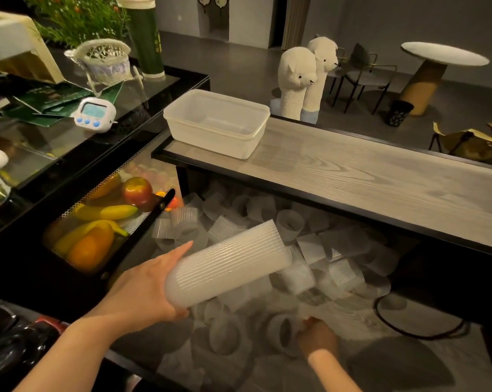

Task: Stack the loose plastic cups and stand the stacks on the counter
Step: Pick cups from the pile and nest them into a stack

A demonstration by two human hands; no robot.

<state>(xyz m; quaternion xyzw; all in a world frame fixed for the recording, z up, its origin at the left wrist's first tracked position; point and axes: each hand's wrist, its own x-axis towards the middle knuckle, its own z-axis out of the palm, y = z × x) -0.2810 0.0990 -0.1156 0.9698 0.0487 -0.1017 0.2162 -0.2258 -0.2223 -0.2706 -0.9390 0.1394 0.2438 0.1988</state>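
Observation:
My left hand (143,290) grips the closed end of a long stack of ribbed translucent cups (227,261), held tilted with its open end up and to the right. Below it, many loose translucent cups (309,250) lie scattered on the lower grey surface under the counter. My right hand (316,338) reaches down among the near cups, its fingers on a loose cup (281,332) lying on its side; whether it grips the cup is unclear. The wooden counter (366,176) runs above and to the right.
An empty white plastic tub (179,120) stands on the counter's left end. A glass display case with fruit (103,219) is at the left, with a timer (93,111) and basket (105,62) on top. A black cable (408,329) curls at the right.

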